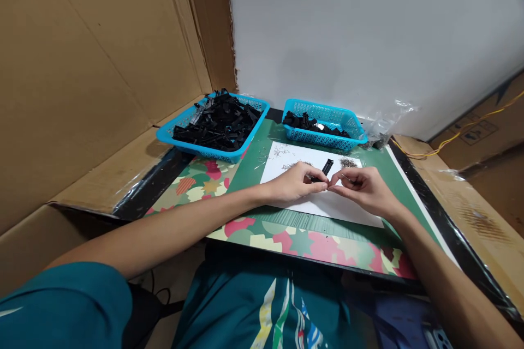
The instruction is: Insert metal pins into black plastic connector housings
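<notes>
Over a white sheet of paper (323, 208), my left hand (297, 181) is closed on a narrow black plastic piece (328, 166), whose far end sticks up past the fingers. My right hand (362, 186) meets it from the right, thumb and forefinger pinched together at the near end of the piece. Whatever is between those fingertips is too small to make out. Around the hands on the paper lie small heaps of tiny metal bits: a brownish heap (349, 163) behind my right hand, and scattered thin silvery pieces (281, 151) toward the back left.
A large blue basket (224, 155) heaped with black plastic pieces (225, 120) stands at the back left. Right of it is a smaller blue basket (323, 138) with more black parts. A clear plastic bag (385, 128) lies beside that. Cardboard (102, 38) walls the left; a yellow wire (450, 140) runs at right.
</notes>
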A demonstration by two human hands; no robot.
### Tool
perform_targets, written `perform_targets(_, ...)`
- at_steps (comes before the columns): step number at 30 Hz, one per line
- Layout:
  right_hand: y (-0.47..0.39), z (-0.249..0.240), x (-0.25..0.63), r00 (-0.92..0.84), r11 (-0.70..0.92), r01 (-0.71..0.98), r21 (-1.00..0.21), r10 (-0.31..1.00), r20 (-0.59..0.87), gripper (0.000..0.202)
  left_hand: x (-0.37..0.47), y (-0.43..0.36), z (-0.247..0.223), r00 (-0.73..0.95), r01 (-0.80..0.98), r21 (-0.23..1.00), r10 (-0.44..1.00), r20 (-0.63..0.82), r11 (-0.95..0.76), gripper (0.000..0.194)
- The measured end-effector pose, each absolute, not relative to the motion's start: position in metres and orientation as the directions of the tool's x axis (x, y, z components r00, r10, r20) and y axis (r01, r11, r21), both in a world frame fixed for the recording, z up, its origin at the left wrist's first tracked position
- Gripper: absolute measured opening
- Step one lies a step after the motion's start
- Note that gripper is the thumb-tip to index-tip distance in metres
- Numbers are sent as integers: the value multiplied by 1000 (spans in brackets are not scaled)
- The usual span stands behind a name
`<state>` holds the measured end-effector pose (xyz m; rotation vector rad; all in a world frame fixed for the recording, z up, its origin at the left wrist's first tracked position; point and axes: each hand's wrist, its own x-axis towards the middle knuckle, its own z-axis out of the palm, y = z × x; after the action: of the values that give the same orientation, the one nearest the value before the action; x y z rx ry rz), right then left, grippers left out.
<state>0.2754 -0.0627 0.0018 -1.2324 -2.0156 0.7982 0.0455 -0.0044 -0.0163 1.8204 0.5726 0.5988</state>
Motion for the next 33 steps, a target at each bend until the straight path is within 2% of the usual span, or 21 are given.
perform_targets(3, -64, 2, 274, -325, 392, 535, -748, 913, 246, 41, 45, -8, -14, 765, 37, 992, 642, 48, -118, 32)
perform_targets(5, -64, 1, 275, -308, 408, 531, -743, 910, 279, 41, 45, -9, -13, 760, -8, 998, 648, 43, -57, 35)
perform_targets(11, -60, -3, 274, -216, 440, 550, -710, 896, 388, 44, 45, -8, -11, 728, 1, 975, 669, 151, -222, 33)
perform_targets(19, -64, 1, 270, -200, 446, 557, -701, 891, 408, 44, 46, -13, -7, 705, -43, 997, 705, 75, -64, 37)
perform_targets(27, -63, -4, 268, -178, 436, 556, -708, 894, 411, 33, 49, -12, -12, 616, -34, 995, 782, 92, -91, 34)
perform_targets(33, -64, -5, 264, -153, 429, 551, -716, 895, 419, 33, 49, -11, -15, 634, -8, 998, 771, 56, -65, 39)
